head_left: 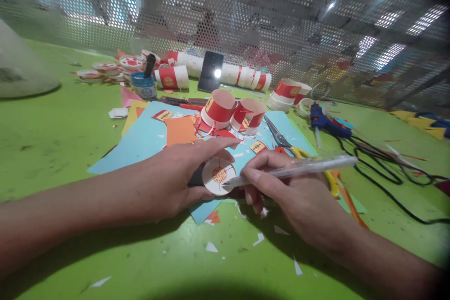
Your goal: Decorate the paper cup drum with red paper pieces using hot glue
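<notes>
My left hand (176,178) is wrapped round a small cup piece with a white round face (213,176), which carries an orange printed emblem and thin dark lines. Between the thumb and fingers of my right hand (277,178) is a white pen (309,167), its tip touching or very near the round face beside the emblem. Light blue paper (133,150) lies under and behind both hands. Just beyond them stand two cut red-and-white cup rings (220,108), (249,115). Scissors with yellow handles (279,136) lie partly behind my right hand.
A blue glue gun (328,122) with a black cord lies at the right. Further back are a blue ink jar (144,85), a dark phone (211,71), stacked paper cups (232,75) and round cut pieces (105,69). Paper scraps (211,247) litter the green table (140,262).
</notes>
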`<action>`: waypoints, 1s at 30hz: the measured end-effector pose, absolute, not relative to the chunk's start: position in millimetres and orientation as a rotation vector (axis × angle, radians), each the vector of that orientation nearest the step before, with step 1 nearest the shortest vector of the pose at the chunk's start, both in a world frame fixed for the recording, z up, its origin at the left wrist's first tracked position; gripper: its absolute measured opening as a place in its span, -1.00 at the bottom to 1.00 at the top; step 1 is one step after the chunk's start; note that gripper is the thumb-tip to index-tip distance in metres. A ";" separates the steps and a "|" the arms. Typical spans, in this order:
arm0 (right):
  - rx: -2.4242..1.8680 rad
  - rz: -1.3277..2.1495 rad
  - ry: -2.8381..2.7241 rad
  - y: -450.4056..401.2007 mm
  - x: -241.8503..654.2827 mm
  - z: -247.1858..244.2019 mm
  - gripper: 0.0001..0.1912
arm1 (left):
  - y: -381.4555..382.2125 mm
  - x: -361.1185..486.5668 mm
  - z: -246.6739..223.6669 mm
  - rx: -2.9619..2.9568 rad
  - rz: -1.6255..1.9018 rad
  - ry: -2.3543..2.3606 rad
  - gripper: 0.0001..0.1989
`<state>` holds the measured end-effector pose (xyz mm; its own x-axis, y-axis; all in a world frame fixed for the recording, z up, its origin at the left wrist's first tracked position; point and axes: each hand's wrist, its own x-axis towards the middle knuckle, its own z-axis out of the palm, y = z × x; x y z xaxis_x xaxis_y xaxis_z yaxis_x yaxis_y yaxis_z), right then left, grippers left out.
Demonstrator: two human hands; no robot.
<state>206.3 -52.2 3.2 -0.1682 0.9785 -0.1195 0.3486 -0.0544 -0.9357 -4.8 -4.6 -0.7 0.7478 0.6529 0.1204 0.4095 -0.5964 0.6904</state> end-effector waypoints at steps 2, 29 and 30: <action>-1.443 1.230 -1.571 -52.5 206.6 2.4 -0.81 | -3.6 -4.7 -0.5 2.277 0.473 0.814 -0.47; -1.447 1.202 -1.676 -54.0 204.2 5.1 -0.82 | -3.8 -5.4 0.4 2.390 0.490 0.823 -0.61; -1.450 1.200 -1.680 -54.3 204.3 5.3 -0.82 | -3.6 -5.3 0.4 2.391 0.488 0.823 -0.61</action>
